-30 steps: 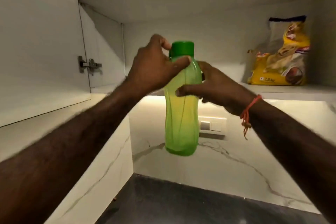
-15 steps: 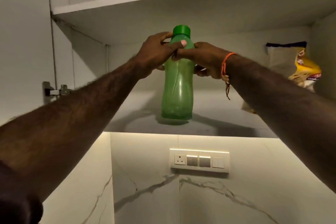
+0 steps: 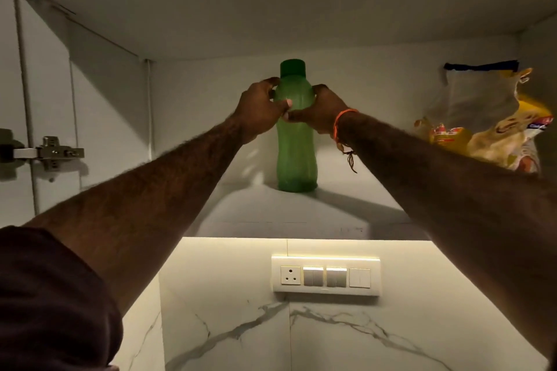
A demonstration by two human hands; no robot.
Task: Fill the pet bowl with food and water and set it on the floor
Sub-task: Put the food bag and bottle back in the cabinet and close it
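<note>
Head view: both hands, left hand and right hand, clasp the green bottle standing upright on the cupboard shelf; a careless release could topple it.

I see a tall green translucent plastic bottle, its wall matt and faintly ribbed, with a darker opaque green plastic cap. The white cabinet shelf under it looks smooth and matt. At the shelf's right edge stands a glossy, crinkled yellow-and-white plastic food bag. Left, a shiny metal door hinge. Below, polished white marble-look wall, grey-veined.
</note>
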